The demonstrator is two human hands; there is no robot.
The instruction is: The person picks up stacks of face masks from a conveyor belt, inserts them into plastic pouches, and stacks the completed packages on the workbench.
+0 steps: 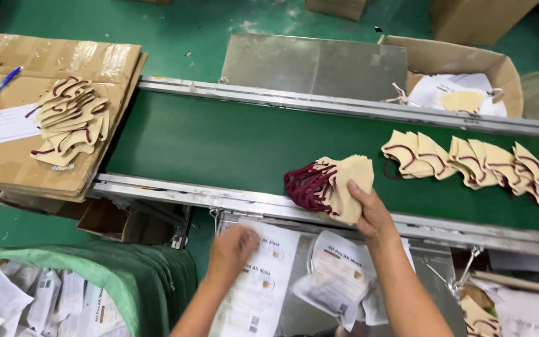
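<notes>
A packing line in a face-mask factory.
A green conveyor belt (232, 140) with metal rails carries a row of beige masks (469, 161) toward its right edge; cardboard boxes (463, 59), printed plastic pouches (338, 274) and a green-painted floor (188, 25) surround it.

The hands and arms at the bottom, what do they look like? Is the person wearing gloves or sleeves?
No gloves and no sleeves show. The left hand and the right hand are both bare, and both forearms are bare right down to the picture's lower edge. No watch, ring or bracelet can be seen on either one. Only the backs of the hands show.
</notes>
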